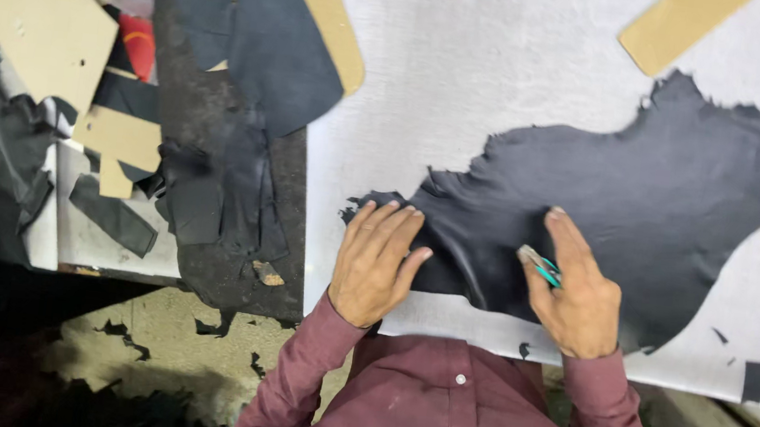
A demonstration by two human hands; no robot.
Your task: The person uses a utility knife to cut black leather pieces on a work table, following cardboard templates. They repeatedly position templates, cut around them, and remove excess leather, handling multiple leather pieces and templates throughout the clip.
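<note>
A large black leather hide (645,194) with ragged edges lies spread on a white cutting board (508,67). My left hand (375,265) rests flat on the hide's near left end, fingers together and pointing away from me. My right hand (575,286) presses on the hide a little to the right, its index finger stretched forward, and it grips a small tool with a teal handle (544,268) between thumb and fingers. My dark red shirt sleeves show below both hands.
Tan cardboard patterns (678,24) lie at the board's far edge, another (326,10) under a cut black piece (280,48). Left of the board, a dark bench (209,224) holds black scraps and card pieces (35,8). Offcuts litter the floor (152,321).
</note>
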